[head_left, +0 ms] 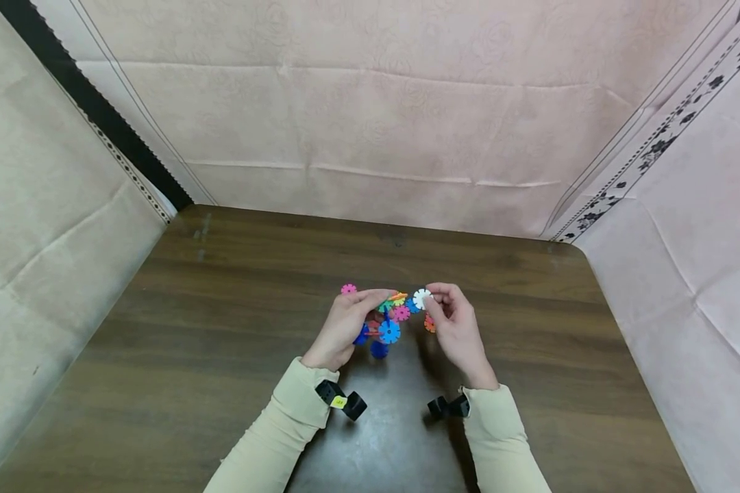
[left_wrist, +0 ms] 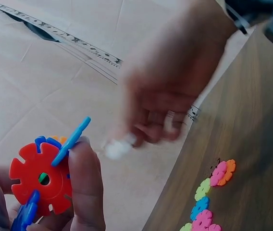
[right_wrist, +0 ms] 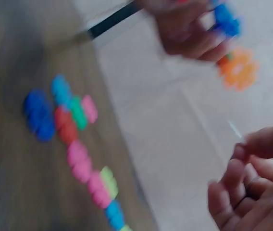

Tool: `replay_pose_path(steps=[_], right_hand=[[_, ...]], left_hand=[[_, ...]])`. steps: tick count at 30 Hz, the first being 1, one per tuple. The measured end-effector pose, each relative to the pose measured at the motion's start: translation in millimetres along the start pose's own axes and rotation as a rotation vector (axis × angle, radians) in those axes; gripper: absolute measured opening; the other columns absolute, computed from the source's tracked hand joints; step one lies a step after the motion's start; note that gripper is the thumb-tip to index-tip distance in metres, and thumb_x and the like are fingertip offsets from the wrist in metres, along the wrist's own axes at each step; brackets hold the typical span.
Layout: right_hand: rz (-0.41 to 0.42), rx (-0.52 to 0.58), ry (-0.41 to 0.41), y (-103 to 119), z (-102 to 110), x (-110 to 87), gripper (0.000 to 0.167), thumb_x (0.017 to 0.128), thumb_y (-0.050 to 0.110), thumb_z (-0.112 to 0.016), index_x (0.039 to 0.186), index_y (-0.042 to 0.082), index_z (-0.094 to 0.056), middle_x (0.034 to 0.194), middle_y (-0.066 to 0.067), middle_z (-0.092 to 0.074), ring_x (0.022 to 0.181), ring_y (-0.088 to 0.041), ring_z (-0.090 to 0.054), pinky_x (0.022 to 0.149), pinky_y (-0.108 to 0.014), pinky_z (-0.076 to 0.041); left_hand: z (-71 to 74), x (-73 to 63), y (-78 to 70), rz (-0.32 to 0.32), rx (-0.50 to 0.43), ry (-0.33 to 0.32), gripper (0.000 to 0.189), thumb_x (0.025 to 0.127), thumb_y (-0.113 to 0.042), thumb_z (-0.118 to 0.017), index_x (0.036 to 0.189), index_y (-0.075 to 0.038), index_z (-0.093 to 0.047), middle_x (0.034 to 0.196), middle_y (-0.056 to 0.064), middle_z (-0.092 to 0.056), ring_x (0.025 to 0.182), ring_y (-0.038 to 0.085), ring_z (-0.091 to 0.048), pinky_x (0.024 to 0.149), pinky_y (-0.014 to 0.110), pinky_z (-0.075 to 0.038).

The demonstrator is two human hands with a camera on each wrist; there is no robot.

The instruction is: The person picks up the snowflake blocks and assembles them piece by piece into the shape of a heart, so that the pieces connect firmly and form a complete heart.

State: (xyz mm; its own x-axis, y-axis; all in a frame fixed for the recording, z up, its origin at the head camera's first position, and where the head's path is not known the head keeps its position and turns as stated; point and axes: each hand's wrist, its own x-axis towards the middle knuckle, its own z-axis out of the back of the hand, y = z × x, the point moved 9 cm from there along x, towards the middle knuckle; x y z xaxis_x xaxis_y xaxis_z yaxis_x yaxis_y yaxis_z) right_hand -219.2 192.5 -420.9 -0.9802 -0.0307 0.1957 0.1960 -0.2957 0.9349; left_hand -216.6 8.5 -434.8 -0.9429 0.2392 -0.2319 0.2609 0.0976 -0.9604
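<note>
My left hand (head_left: 345,322) grips a small cluster of interlocking flower-shaped discs. In the left wrist view a red disc (left_wrist: 36,168) faces the camera, with a light blue disc (left_wrist: 71,141) slotted in edge-on and a dark blue disc (left_wrist: 27,211) below. An orange disc (right_wrist: 239,70) sticks out from the cluster in the right wrist view. Close on the right, my right hand (head_left: 459,329) pinches a white disc (head_left: 422,298) between thumb and fingers. That white disc (left_wrist: 119,148) is blurred in the left wrist view, apart from the cluster.
A chain of joined discs lies on the wooden table (head_left: 222,356) under the hands, with pink discs (right_wrist: 80,161), a red disc (right_wrist: 66,125) and a blue disc (right_wrist: 114,214). A dark blue disc (right_wrist: 39,115) lies beside its end. Pale cloth (head_left: 370,123) hangs around the table.
</note>
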Motion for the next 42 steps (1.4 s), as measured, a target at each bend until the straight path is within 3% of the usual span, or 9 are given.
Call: replay_pose_path(steps=[6, 10, 16, 24, 33, 39, 42], right_hand=[[0.027, 0.106, -0.003, 27.9, 1.3, -2.5, 0.022, 0.098, 0.011, -0.058, 0.119, 0.004, -0.058, 0.097, -0.015, -0.060, 0.080, -0.027, -0.052, 0.065, -0.023, -0.048], [-0.013, 0.104, 0.012, 44.9, -1.7, -6.9, 0.024, 0.098, 0.005, -0.056, 0.121, -0.001, -0.056, 0.100, -0.020, -0.059, 0.079, -0.019, -0.052, 0.066, -0.021, -0.047], [-0.021, 0.093, 0.038, 56.3, -4.5, -10.5, 0.023, 0.098, 0.004, -0.055, 0.120, -0.003, -0.058, 0.096, -0.023, -0.062, 0.076, -0.017, -0.056, 0.066, -0.021, -0.050], [-0.035, 0.142, 0.076, 54.2, -8.9, -11.0, 0.021, 0.097, 0.002, -0.056, 0.117, -0.002, -0.061, 0.090, -0.024, -0.062, 0.073, -0.015, -0.060, 0.068, -0.023, -0.053], [-0.014, 0.157, 0.049, 55.2, -7.9, -11.6, 0.021, 0.097, 0.002, -0.057, 0.115, -0.004, -0.062, 0.088, -0.024, -0.064, 0.072, -0.014, -0.061, 0.068, -0.023, -0.054], [-0.024, 0.153, 0.059, 22.4, -1.6, -8.2, 0.029, 0.099, 0.021, -0.057, 0.125, 0.008, -0.062, 0.090, -0.019, -0.065, 0.076, -0.024, -0.063, 0.072, -0.028, -0.056], [-0.041, 0.070, 0.028, 8.7, 7.4, -6.4, 0.033, 0.100, 0.028, -0.054, 0.128, 0.012, -0.061, 0.088, -0.015, -0.064, 0.077, -0.029, -0.061, 0.069, -0.029, -0.055]], left_hand=[[-2.4, -0.7, -2.0, -0.014, -0.009, 0.009, 0.036, 0.094, -0.043, -0.061, 0.114, -0.016, -0.073, 0.110, 0.009, -0.069, 0.090, 0.025, -0.063, 0.072, 0.031, -0.053], [-4.5, -1.2, -1.2, -0.009, -0.001, 0.017, 0.038, 0.094, -0.043, -0.062, 0.117, -0.015, -0.072, 0.113, 0.010, -0.068, 0.091, 0.024, -0.062, 0.073, 0.030, -0.052], [-3.6, -2.2, -0.4, 0.004, 0.021, 0.005, 0.038, 0.094, -0.042, -0.061, 0.119, -0.014, -0.071, 0.116, 0.012, -0.067, 0.096, 0.030, -0.060, 0.074, 0.030, -0.051], [-5.2, -1.6, 0.7, 0.005, 0.015, 0.022, 0.037, 0.093, -0.040, -0.063, 0.117, -0.012, -0.071, 0.106, 0.008, -0.070, 0.090, 0.029, -0.063, 0.071, 0.030, -0.052], [-8.0, -1.3, -0.4, -0.004, 0.025, 0.032, 0.039, 0.093, -0.042, -0.063, 0.118, -0.013, -0.071, 0.112, 0.013, -0.068, 0.090, 0.024, -0.062, 0.073, 0.030, -0.051], [-9.2, -1.3, 2.9, 0.013, 0.027, 0.051, 0.042, 0.092, -0.045, -0.063, 0.120, -0.015, -0.070, 0.112, 0.009, -0.069, 0.091, 0.025, -0.064, 0.078, 0.034, -0.053], [-6.1, -0.4, 4.6, 0.010, 0.021, 0.030, 0.038, 0.094, -0.043, -0.061, 0.119, -0.015, -0.070, 0.113, 0.006, -0.069, 0.096, 0.024, -0.063, 0.085, 0.039, -0.051]])
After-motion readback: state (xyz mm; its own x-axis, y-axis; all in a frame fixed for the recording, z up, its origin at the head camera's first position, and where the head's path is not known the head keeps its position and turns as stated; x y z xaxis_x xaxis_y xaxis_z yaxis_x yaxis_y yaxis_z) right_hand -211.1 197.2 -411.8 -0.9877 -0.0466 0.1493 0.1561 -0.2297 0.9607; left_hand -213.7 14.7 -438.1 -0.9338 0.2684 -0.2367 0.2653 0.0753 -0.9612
